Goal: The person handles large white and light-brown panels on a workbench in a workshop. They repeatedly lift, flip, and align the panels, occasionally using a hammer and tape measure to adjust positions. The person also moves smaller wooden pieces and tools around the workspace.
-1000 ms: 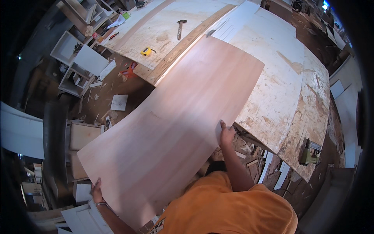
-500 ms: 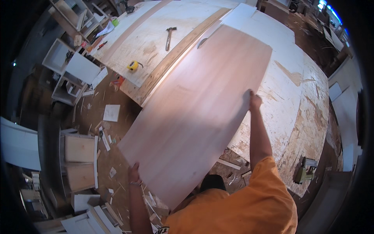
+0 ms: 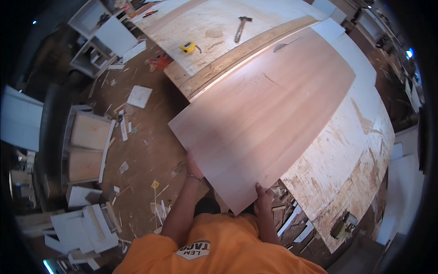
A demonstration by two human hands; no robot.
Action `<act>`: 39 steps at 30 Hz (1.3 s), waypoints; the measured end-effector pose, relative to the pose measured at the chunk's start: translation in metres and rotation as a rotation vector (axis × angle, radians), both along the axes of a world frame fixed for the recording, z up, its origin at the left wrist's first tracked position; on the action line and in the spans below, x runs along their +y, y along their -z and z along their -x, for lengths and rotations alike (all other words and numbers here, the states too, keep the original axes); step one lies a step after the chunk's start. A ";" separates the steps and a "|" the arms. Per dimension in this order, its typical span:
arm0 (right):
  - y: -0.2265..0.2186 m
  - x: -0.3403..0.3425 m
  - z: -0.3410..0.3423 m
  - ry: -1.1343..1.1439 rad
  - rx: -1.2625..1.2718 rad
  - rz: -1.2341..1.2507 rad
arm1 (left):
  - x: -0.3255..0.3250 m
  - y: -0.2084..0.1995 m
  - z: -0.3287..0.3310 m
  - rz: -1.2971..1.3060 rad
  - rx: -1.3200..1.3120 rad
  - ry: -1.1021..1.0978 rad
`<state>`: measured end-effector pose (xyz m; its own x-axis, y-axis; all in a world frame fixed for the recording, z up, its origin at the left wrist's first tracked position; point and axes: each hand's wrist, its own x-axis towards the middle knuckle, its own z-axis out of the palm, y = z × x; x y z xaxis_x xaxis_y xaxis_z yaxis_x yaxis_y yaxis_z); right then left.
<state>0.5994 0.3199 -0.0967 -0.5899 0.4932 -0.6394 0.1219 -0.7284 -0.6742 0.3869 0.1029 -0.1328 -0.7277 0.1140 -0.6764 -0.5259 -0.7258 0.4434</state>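
The wooden panel (image 3: 269, 114) lay partly on the table (image 3: 337, 153), its near end overhanging. The right grip (image 3: 264, 197) was clamped on its right edge, fingers hidden; whether the half-concealed left grip (image 3: 193, 165) closed, I couldn't tell.

From where I stand the workshop is dim, its left side sinking almost to black, while a bluish-white light (image 3: 409, 53) glares at the far right and a small bright strip (image 3: 48, 266) shows at lower left. The wooden panel (image 3: 283, 105) catches a pale, cool sheen along its upper edge; a soft-edged shadow (image 3: 223, 128) dulls its middle. Darkness pools under the worktable (image 3: 214, 50). In the head view, black corners close in, the worktable's right edge bows outward, and the dark upright shape (image 3: 54, 123) at left looks smeared.
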 end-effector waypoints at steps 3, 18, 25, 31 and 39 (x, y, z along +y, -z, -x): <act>-0.013 0.013 0.014 0.023 -0.019 -0.056 | -0.022 0.068 0.020 0.793 0.533 0.537; 0.002 0.027 0.006 0.027 -0.337 -0.385 | -0.068 0.116 0.095 1.235 0.864 0.924; -0.030 0.001 0.020 0.194 -0.362 -0.417 | -0.069 0.045 0.088 0.754 0.611 0.830; -0.065 0.012 0.044 0.141 -0.278 -0.352 | -0.088 0.110 0.084 1.182 0.858 1.146; -0.056 0.012 0.041 0.140 -0.241 -0.377 | -0.071 0.119 0.106 1.450 1.146 1.379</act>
<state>0.5579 0.3320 -0.0405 -0.3583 0.7813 -0.5110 0.2254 -0.4588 -0.8595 0.2808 0.0315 -0.2517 -0.6760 0.6936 -0.2489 0.5043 0.6817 0.5300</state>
